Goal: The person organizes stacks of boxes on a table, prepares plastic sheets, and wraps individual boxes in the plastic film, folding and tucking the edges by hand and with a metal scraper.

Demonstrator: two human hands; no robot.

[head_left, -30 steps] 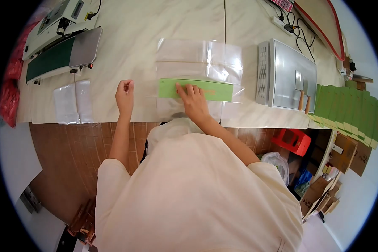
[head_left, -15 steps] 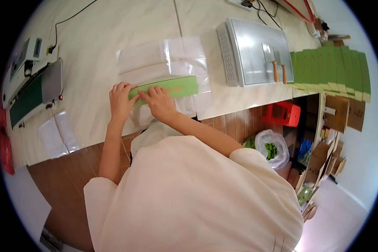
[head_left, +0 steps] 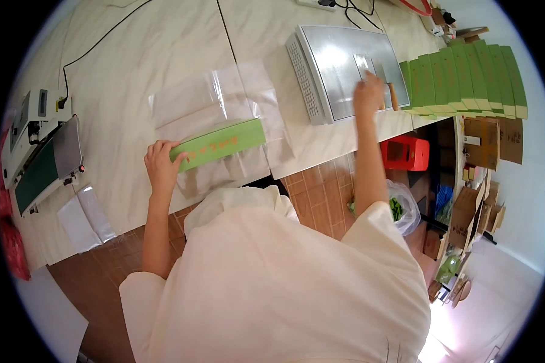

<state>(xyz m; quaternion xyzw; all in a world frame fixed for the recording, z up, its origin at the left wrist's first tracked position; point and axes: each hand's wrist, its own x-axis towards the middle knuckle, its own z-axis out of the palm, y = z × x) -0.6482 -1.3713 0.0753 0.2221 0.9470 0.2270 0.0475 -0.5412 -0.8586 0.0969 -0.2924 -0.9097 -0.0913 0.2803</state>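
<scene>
A long green box (head_left: 224, 145) with orange lettering lies on clear plastic film on the table. My left hand (head_left: 160, 164) is closed around its left end, thumb on the near side. My right hand (head_left: 369, 94), smeared by motion, is over a silver metal case (head_left: 336, 60), at two flat-bladed tools with wooden handles. One wooden handle (head_left: 392, 97) shows beside the hand; the other is mostly covered by it. Whether those fingers grip anything is unclear. The clear plastic film (head_left: 194, 97) spreads behind and under the green box.
A row of green boxes (head_left: 466, 78) stands right of the metal case. At left is a machine (head_left: 42, 151) with a black cord, and folded plastic bags (head_left: 86, 219) lie at the table edge. Below right are a red stool (head_left: 406, 152) and a plastic bag (head_left: 409, 209) with green pieces.
My right hand has left the green box and moved right to the tools on the metal case. The box has tipped, showing its lettered side toward me; my left hand stays on its end.
</scene>
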